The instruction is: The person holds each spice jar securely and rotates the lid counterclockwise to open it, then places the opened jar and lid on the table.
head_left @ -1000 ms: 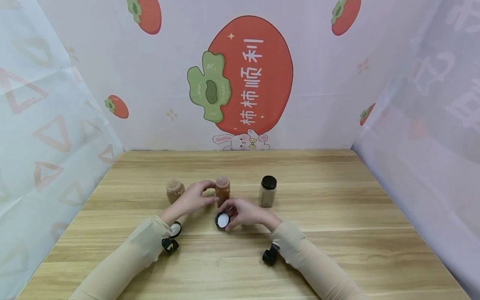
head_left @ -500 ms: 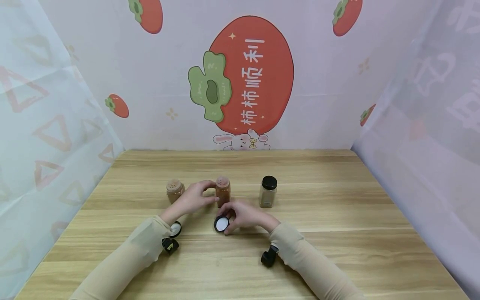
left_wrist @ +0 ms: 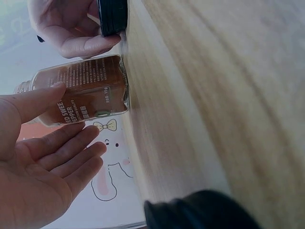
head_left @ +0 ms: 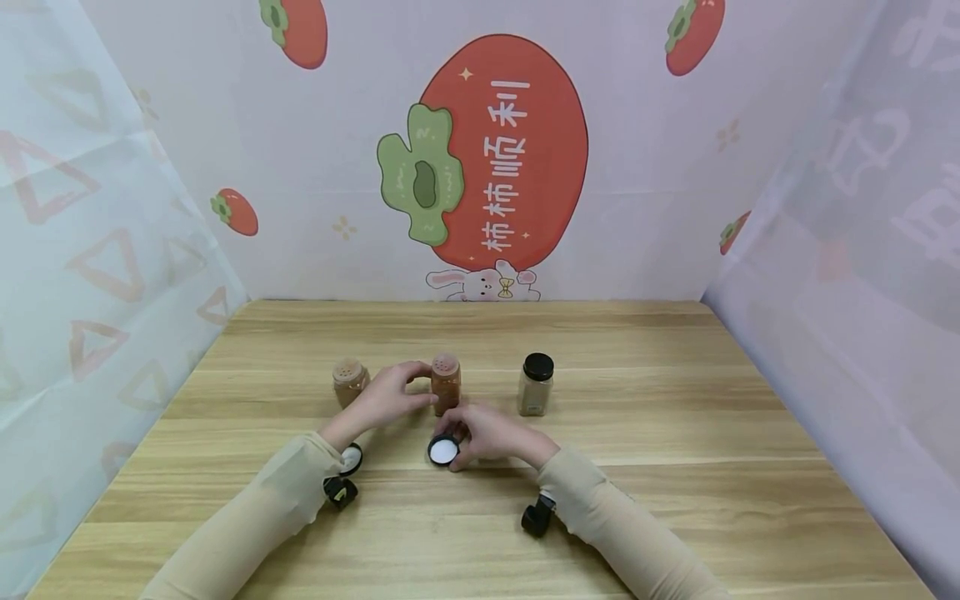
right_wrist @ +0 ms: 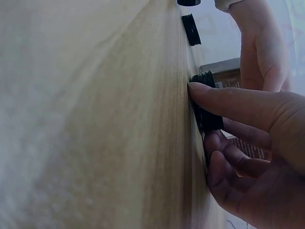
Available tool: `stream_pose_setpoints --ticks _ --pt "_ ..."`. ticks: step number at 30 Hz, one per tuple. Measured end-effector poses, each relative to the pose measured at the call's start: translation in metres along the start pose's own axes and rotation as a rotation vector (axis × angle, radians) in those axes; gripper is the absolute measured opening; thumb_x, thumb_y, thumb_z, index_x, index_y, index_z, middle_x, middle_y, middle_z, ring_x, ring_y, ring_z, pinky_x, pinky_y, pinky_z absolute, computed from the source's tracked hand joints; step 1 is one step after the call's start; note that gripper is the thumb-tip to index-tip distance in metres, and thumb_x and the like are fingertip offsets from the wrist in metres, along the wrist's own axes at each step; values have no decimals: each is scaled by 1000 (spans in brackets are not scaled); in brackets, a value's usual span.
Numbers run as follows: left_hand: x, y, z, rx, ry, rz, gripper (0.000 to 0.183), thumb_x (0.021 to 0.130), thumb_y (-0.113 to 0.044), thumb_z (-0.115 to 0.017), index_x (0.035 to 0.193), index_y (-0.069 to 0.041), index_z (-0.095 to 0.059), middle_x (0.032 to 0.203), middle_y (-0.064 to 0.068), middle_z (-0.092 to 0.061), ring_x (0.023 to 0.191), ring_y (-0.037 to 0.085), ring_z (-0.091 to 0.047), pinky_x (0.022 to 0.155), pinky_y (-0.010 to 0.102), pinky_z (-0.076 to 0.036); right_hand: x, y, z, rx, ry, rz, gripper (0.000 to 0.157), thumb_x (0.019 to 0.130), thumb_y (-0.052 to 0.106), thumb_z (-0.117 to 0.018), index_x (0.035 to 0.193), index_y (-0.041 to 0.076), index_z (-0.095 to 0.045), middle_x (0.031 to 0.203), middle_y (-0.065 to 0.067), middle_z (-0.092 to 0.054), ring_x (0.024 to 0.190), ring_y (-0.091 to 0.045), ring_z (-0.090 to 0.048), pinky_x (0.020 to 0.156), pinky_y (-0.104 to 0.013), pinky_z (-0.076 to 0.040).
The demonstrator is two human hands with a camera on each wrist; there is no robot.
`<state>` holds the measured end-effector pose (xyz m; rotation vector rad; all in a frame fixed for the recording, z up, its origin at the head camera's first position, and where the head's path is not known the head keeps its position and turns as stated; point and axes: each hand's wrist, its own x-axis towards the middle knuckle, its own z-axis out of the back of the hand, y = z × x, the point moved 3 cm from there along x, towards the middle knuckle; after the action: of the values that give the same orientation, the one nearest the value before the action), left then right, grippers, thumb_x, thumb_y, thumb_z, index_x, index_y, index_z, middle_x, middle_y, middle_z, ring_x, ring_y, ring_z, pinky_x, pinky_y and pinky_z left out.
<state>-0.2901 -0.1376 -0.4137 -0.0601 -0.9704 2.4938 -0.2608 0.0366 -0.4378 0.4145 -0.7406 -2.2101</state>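
Note:
My left hand [head_left: 384,397] pinches an upright glass spice bottle [head_left: 446,385] of red-brown powder between thumb and fingers. The bottle has a pale shaker top with holes, and its label [left_wrist: 76,107] reads in part as sweet pepper. It stands on the table. Just in front of it, my right hand [head_left: 489,433] pinches a black screw lid [head_left: 444,451] by its edge, white inner side up. In the right wrist view the thumb lies along one side of this lid [right_wrist: 210,120], low at the tabletop, with the other fingers curled at its opposite side.
Left of my left hand stands a second shaker bottle [head_left: 349,385] of brown powder, without its lid. Another black lid [head_left: 351,458] lies white side up near my left wrist. At the right stands a capped bottle [head_left: 534,392] of pale powder. Printed cloth walls [head_left: 315,167] surround the wooden table [head_left: 675,433].
My right hand has lowered the black lid slightly toward me and the tabletop, and its white inside faces more upward. My left hand and the bottle have stayed in place.

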Motion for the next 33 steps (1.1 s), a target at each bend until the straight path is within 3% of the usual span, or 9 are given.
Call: stream_pose_setpoints --ticks 12,33 --pt "1 2 -1 -8 0 -3 46 85 -24 -71 124 -3 -58 126 14 -61 121 35 -53 103 52 -42 -2 0 1 17 3 5 45 70 17 -84 110 11 -64 103 0 -66 90 -7 -61 78 -16 -50" --pt "-8 -5 0 21 -45 -8 50 84 -23 -71 126 1 -56 127 18 -59 118 36 -55 101 51 -45 -13 -10 10 202 1 5 44 74 13 -81 113 5 -63 106 -5 -67 93 -15 -64 79 -22 -54"
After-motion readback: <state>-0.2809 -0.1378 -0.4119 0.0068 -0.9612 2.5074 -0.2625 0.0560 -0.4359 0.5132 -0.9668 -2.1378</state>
